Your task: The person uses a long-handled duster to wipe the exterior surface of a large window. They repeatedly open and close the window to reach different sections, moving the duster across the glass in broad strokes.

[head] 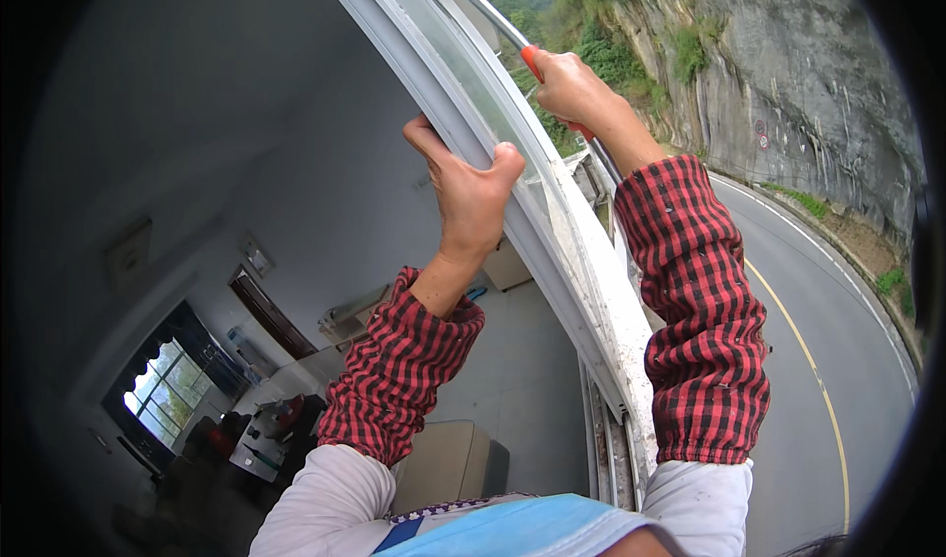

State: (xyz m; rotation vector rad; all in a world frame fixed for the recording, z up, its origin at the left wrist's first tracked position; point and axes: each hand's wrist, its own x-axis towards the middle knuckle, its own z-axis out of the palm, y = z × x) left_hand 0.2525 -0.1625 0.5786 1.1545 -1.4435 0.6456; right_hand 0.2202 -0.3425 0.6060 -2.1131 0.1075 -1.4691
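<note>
My left hand [473, 195] grips the light-coloured frame of a sliding window sash [550, 294], its thumb on the near face and a finger hooked around the room side. Outside the glass [473, 87], my right hand [573, 91] is closed around a red-orange handle [531, 61] on a metal rod [499, 21] that runs up along the window. What is at the rod's far end is out of view. Both forearms wear red and black checked sleeve covers. The lower end of the sash meets the window track [621, 446], which looks dirty.
Left of the sash lies a room with a beige upholstered seat [436, 457], a table [255, 450] with things on it and a curtained window [168, 391]. Outside, a white speckled ledge [621, 320] borders the drop to a road [798, 298] beside a rock face [813, 76].
</note>
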